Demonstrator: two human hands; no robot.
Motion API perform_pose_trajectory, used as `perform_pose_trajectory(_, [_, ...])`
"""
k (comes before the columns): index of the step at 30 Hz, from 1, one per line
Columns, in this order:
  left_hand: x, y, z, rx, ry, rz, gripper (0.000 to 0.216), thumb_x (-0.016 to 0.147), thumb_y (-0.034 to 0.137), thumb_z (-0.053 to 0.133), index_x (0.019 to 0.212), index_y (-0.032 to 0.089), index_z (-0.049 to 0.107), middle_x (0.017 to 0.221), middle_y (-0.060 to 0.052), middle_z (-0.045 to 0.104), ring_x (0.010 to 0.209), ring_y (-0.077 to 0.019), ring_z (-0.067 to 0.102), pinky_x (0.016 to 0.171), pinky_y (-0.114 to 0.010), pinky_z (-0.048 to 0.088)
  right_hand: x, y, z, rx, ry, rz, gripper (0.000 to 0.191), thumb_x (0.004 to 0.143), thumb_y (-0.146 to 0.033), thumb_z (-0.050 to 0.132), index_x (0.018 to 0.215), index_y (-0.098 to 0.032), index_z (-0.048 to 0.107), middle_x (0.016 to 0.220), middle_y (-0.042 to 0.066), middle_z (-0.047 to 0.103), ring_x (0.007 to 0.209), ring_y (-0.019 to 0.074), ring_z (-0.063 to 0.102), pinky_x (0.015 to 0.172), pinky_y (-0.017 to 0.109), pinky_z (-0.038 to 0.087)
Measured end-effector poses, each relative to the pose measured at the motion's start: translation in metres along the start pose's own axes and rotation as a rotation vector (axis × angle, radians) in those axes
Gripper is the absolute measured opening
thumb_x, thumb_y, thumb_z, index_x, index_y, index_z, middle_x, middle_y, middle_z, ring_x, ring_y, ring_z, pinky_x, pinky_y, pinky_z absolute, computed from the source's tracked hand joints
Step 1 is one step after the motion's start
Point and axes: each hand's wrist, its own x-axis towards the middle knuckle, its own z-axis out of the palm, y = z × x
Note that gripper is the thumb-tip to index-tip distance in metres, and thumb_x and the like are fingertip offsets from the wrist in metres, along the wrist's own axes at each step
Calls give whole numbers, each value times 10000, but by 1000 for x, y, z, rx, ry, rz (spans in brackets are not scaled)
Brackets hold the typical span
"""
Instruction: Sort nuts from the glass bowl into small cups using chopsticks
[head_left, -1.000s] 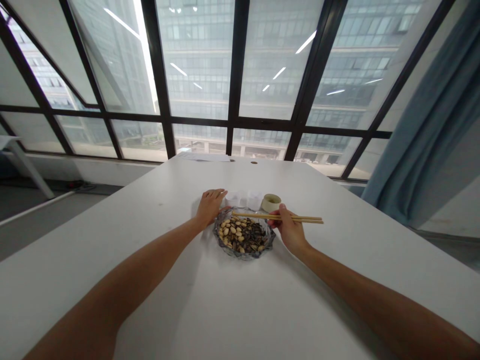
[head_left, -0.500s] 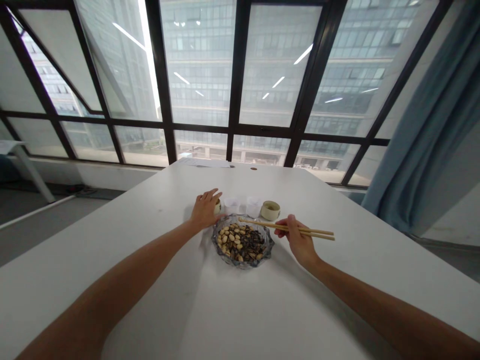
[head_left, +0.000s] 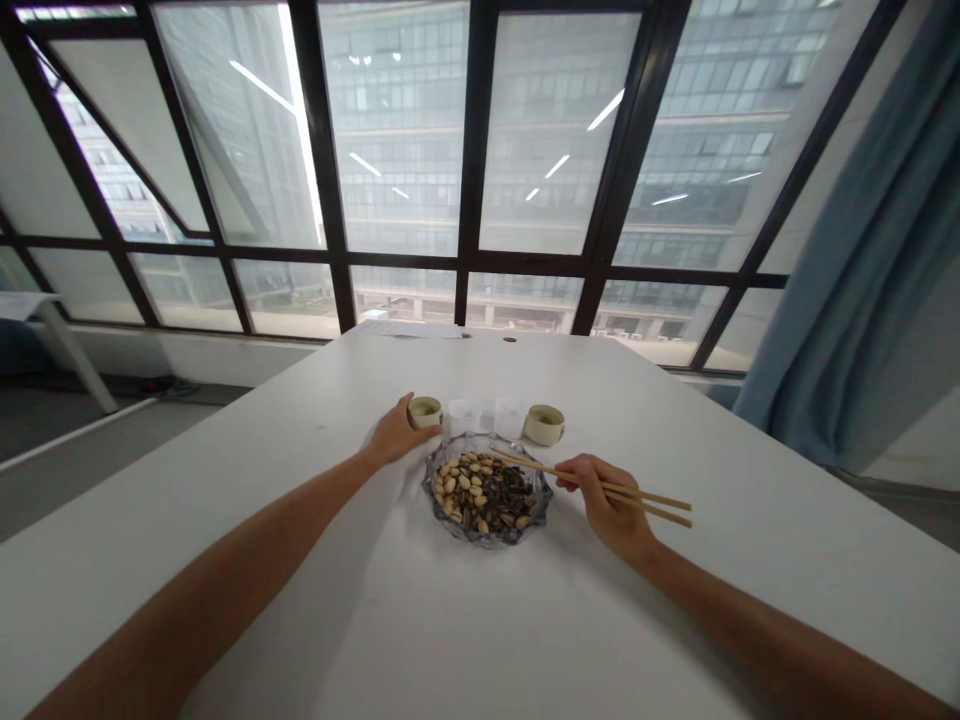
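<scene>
My left hand is curled around the left side of a small pale green cup, thumb in front and fingers behind it. In my right hand is a pair of wooden chopsticks, gripped near their middle. Their tips reach over the far part of a scalloped glass bowl, just above its contents. Pistachios lie mostly on the bowl's left, dark sunflower seeds mostly on its right. Beyond the bowl's right side stands a second pale green cup.
Two small clear or white containers stand between the cups. Everything rests on a white table. White paper lies at its far end, before large windows. A blue curtain hangs on the right.
My left hand has come down and back from over the left cup to its side, leaving the cup's opening visible. The chopsticks have shifted right and lower, their tips now closer to the seeds.
</scene>
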Motion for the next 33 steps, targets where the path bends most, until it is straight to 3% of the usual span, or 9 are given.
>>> perform_pose_trajectory(5, [-3, 10, -5, -66, 3, 10, 838, 661, 583, 774, 1320, 147, 496, 1245, -155, 655, 1122, -299, 641, 970, -422, 506, 1, -11, 2, -158, -138, -140, 481, 965, -543, 468, 715, -209, 706, 615, 43, 659, 546, 175, 609, 523, 286, 474])
perform_pose_trajectory(10, [-7, 12, -5, -18, 53, 105, 797, 644, 491, 808, 1303, 173, 492, 1289, -136, 618, 1170, -298, 603, 1018, -441, 474, 0, -15, 8, -112, -134, -231, 400, 947, -537, 531, 778, -237, 736, 641, 40, 662, 562, 175, 612, 526, 290, 478])
perform_pose_trajectory(19, [-11, 19, -8, 84, 75, 271, 721, 647, 299, 798, 1287, 211, 480, 1292, -109, 589, 1183, -310, 563, 1024, -474, 472, -3, -3, 10, -97, -161, -282, 298, 941, -481, 581, 851, -250, 747, 674, 28, 639, 600, 174, 607, 545, 291, 475])
perform_pose_trajectory(26, [-13, 20, -7, 43, 116, 411, 680, 693, 165, 693, 1321, 202, 436, 1338, -111, 554, 1264, -275, 517, 1102, -450, 437, -4, -3, 9, -143, -176, -273, 341, 970, -481, 524, 836, -255, 742, 647, 22, 624, 584, 169, 599, 550, 289, 474])
perform_pose_trajectory(33, [-14, 22, -7, 31, 117, 439, 660, 728, 186, 678, 1333, 204, 417, 1364, -112, 540, 1297, -265, 502, 1126, -437, 420, -6, -3, 8, -143, -154, -252, 352, 969, -484, 515, 819, -254, 735, 662, 31, 645, 595, 177, 613, 563, 294, 487])
